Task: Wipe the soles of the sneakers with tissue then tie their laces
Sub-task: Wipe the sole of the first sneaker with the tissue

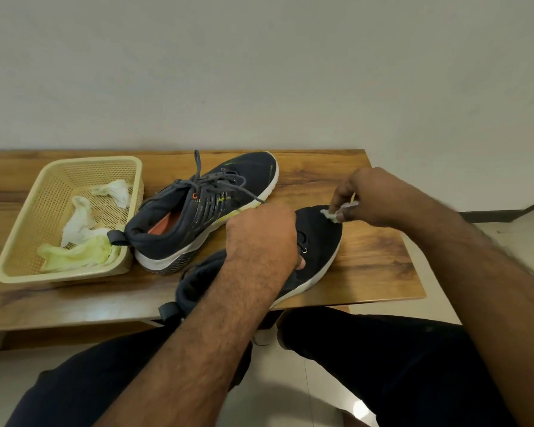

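**Wiping the near shoe's toe**

The right hand (370,195) pinches a small tissue (332,214) against the toe of the near shoe (319,238). The left hand (261,238) grips that shoe over its laces and holds it on the desk (370,260). The far shoe (204,211) sits beside it, laces loose. Used tissues (80,223) lie in the basket (13,257), so some wiping looks done. Tying is still left. The near shoe's laces and both soles' undersides are hidden
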